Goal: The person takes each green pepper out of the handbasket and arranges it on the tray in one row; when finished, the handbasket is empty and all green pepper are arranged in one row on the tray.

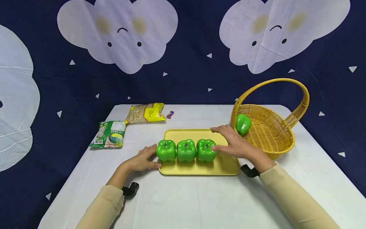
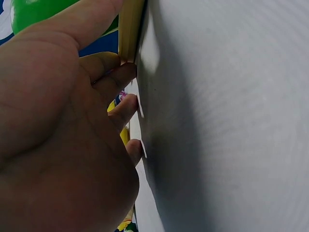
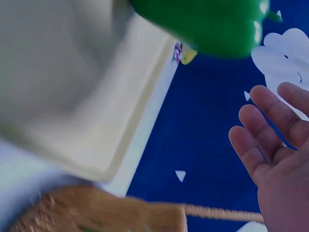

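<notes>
Three green bell peppers, a left one (image 1: 166, 150), a middle one (image 1: 186, 150) and a right one (image 1: 206, 150), stand in a row on a yellow tray (image 1: 223, 168). At the tray's left edge is my left hand (image 1: 144, 159), thumb toward the front and fingers loosely spread; in the left wrist view its fingertips reach the tray's rim (image 2: 129, 34). My right hand (image 1: 234, 141) hovers over the tray's right part, fingers apart, thumb tip close to the right pepper. Nothing lies in its palm (image 3: 289, 188). Whether the thumb touches that pepper is unclear.
A yellow wicker basket (image 1: 286, 144) with a tall handle stands right of the tray, another green pepper (image 1: 243, 124) inside it. At the back left lie a green packet (image 1: 110, 135), a yellow-and-clear bag (image 1: 146, 113) and a small purple wrapper (image 1: 170, 114).
</notes>
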The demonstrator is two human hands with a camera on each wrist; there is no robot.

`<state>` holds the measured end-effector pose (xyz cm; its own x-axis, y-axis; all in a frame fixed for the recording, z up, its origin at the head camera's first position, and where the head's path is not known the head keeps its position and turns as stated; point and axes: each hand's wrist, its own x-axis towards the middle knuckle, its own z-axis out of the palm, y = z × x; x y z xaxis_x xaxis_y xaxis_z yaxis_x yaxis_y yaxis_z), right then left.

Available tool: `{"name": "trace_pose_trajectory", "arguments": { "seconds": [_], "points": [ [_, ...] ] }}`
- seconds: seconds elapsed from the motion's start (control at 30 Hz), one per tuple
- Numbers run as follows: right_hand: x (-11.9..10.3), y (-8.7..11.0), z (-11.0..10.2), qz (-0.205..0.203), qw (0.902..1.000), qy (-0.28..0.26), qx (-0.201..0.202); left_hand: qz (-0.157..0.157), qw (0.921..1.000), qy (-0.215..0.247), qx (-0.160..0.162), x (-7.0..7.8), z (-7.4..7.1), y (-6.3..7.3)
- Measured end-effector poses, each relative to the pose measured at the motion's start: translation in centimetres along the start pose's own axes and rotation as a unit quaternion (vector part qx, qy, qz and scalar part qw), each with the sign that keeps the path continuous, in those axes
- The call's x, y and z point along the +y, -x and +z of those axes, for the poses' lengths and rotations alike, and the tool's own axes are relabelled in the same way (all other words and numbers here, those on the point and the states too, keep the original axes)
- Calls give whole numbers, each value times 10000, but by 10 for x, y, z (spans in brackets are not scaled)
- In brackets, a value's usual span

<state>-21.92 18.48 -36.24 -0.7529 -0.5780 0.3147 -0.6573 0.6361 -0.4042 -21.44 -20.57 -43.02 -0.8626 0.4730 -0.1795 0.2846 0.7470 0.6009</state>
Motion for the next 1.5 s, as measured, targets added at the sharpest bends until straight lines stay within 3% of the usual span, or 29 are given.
{"name": "trace_pose_trajectory", "arguments": {
  "seconds": [0.6, 1.07, 1.5],
  "points": [
    [24, 11, -62, 286, 9980, 361, 428, -13, 10000, 54, 25, 0, 1, 0],
    [53, 4, -86, 631, 9951, 608, 456, -50, 10000, 39, 29, -1, 1, -1],
    [83, -5, -93, 1595, 9850, 635, 156, -97, 9999, 66, 12, -1, 1, -2]
  ]
}}
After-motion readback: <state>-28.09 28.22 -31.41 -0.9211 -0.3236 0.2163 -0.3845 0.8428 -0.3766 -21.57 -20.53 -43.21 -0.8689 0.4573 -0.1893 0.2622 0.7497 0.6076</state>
